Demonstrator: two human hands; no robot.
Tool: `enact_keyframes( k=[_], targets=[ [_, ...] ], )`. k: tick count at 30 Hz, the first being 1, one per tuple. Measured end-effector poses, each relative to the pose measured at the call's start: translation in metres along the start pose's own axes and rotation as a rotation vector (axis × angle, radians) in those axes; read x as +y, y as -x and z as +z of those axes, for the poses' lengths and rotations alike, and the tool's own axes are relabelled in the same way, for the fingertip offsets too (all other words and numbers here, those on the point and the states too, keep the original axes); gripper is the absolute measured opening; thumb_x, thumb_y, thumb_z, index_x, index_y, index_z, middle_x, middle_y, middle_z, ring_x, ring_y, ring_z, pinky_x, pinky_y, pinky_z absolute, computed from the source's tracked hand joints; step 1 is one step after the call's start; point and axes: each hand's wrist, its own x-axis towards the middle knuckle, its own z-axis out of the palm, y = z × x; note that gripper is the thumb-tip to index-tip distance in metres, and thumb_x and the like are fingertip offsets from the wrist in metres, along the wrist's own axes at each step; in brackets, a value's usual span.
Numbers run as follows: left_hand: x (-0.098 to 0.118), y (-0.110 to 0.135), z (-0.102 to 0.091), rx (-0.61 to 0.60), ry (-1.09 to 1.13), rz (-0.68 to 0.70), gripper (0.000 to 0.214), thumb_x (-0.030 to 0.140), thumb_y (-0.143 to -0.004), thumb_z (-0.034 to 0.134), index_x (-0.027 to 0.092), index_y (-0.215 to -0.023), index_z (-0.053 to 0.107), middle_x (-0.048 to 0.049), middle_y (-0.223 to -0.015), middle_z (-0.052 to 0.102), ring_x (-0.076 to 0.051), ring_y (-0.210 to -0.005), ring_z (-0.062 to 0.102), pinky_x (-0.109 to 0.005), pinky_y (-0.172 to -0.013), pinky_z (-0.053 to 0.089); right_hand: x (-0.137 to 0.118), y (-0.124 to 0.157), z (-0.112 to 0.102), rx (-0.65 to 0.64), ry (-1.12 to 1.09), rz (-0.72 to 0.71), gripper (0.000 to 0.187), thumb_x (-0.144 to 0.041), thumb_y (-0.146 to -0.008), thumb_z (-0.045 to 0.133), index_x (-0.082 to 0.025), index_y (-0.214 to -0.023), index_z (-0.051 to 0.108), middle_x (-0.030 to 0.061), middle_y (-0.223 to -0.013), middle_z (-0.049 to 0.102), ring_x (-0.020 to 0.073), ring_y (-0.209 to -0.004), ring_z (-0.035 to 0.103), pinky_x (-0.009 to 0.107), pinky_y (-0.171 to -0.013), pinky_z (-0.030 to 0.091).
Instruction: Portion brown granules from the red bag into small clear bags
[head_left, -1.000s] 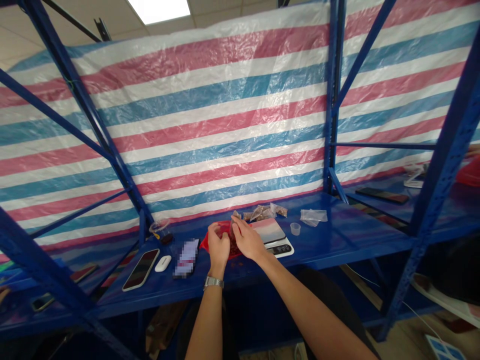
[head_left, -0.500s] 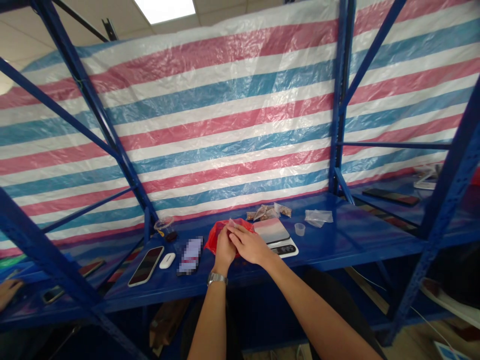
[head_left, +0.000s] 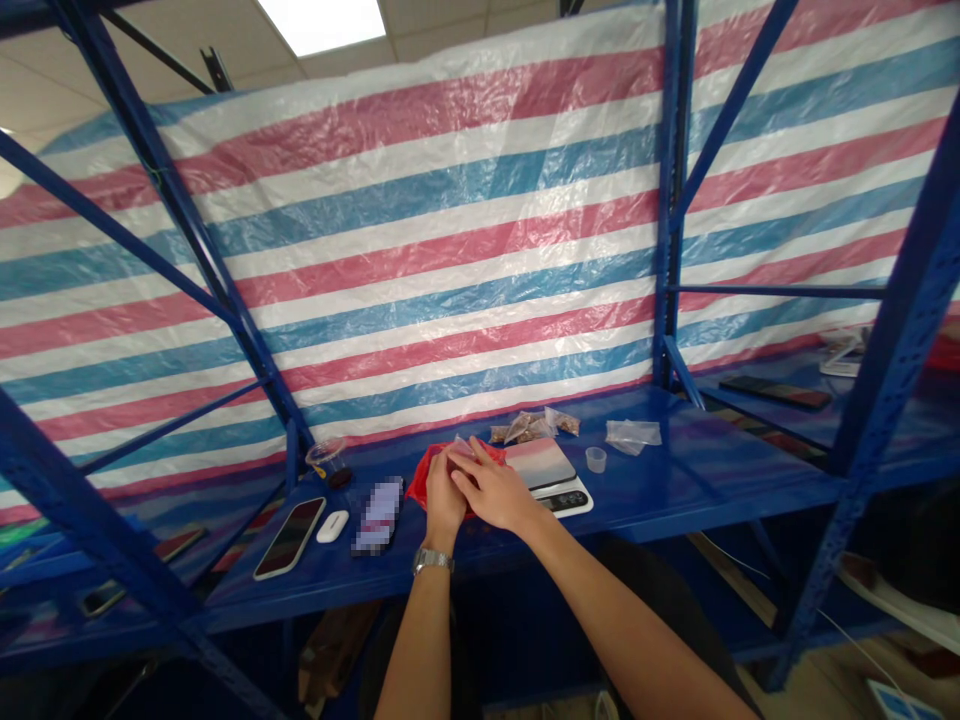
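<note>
Two hands — left hand (head_left: 442, 497), right hand (head_left: 495, 490) — pressed together on one red plastic bag (head_left: 427, 480), beside one digital scale (head_left: 544, 465).

Blue steel shelf (head_left: 720, 440) before a striped plastic tarpaulin (head_left: 420, 250);
smartphone (head_left: 289, 538) and small white case (head_left: 332, 526) at 9 o'clock; small plastic cup (head_left: 595, 459) and clear plastic bag (head_left: 633, 436) at 3 o'clock.

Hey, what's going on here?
A person is working at a blue steel shelf, with their left hand and right hand together on a red plastic bag. Beside the bag sits a digital scale, with small packets of something brown behind it. A clear plastic bag and a small plastic cup are nearby, and a phone lies further left.
</note>
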Motion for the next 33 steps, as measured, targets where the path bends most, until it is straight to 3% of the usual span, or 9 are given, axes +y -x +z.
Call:
enact_keyframes(
  k=[3, 11, 16, 22, 33],
  targets=[
    [-0.003, 0.000, 0.000, 0.041, 0.014, -0.009, 0.043, 0.009, -0.074, 0.070, 0.024, -0.114, 0.076, -0.0108, -0.118, 0.073, -0.032, -0.115, 0.066, -0.050, -0.112, 0.045, 0.003, -0.001, 0.004, -0.018, -0.027, -0.039, 0.057, -0.047, -0.105, 0.041, -0.034, -0.161, 0.042, 0.0012, -0.168, 0.037, 0.0320, -0.139, 0.057, 0.051, -0.117, 0.044],
    [0.006, 0.002, 0.000, -0.045, 0.029, -0.097, 0.048, 0.010, -0.077, 0.070, 0.022, -0.123, 0.075, -0.0126, -0.123, 0.075, -0.034, -0.118, 0.069, -0.051, -0.112, 0.047, 0.006, -0.002, 0.006, -0.003, -0.073, -0.061, 0.060, -0.042, -0.106, 0.037, -0.026, -0.164, 0.034, 0.0027, -0.168, 0.036, 0.0279, -0.144, 0.052, 0.046, -0.121, 0.041],
    [0.010, 0.001, 0.000, -0.034, 0.014, -0.102, 0.048, 0.008, -0.073, 0.070, 0.024, -0.117, 0.076, -0.0115, -0.120, 0.077, -0.034, -0.116, 0.069, -0.052, -0.112, 0.047, 0.006, -0.001, 0.004, 0.024, -0.090, -0.083, 0.059, -0.040, -0.107, 0.035, -0.028, -0.165, 0.033, 0.0009, -0.168, 0.036, 0.0256, -0.145, 0.051, 0.044, -0.121, 0.042],
    [0.005, 0.000, 0.000, -0.018, 0.011, -0.019, 0.056, 0.003, -0.073, 0.064, 0.025, -0.124, 0.073, -0.0113, -0.133, 0.071, -0.033, -0.128, 0.063, -0.052, -0.119, 0.041, 0.005, 0.000, 0.002, 0.033, -0.070, -0.083, 0.059, -0.040, -0.107, 0.036, -0.030, -0.165, 0.031, -0.0001, -0.170, 0.031, 0.0276, -0.142, 0.054, 0.045, -0.118, 0.045],
    [0.001, -0.001, -0.004, -0.005, -0.047, -0.080, 0.051, 0.002, -0.067, 0.068, 0.024, -0.111, 0.078, -0.0119, -0.118, 0.077, -0.034, -0.116, 0.068, -0.055, -0.115, 0.043, 0.010, -0.002, 0.001, 0.040, -0.051, -0.107, 0.058, -0.034, -0.105, 0.041, -0.025, -0.162, 0.040, 0.0051, -0.167, 0.039, 0.0257, -0.145, 0.052, 0.043, -0.120, 0.043]
  ],
)
